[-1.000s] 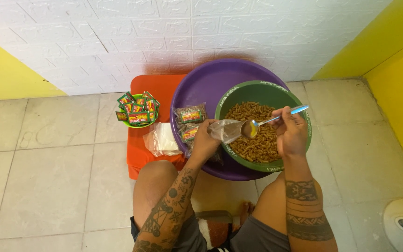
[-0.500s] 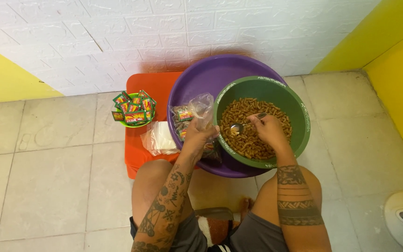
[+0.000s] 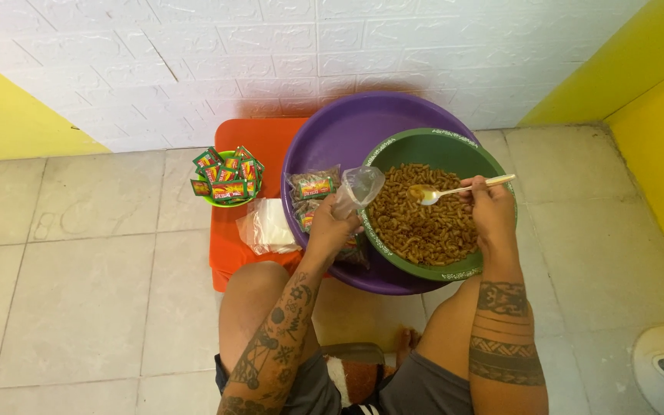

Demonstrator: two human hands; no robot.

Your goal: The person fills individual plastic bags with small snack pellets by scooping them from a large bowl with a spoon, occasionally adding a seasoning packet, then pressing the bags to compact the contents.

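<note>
Since 0.5 s ago the right hand [image 3: 492, 209] has lifted the spoon [image 3: 455, 190] out of the heap, so it now sits loaded and level above the brown snack pieces [image 3: 428, 223] in the green bowl [image 3: 455, 146], which stands inside the purple basin [image 3: 340, 134]. The left hand [image 3: 330, 230] is clamped on the neck of a small clear bag [image 3: 361, 184], mouth up at the bowl's left rim; the right hand is closed on the spoon handle. Judged step: filling the bag; next move calls for carrying the spoon left, level, and tipping it into the bag's narrow opening.
</note>
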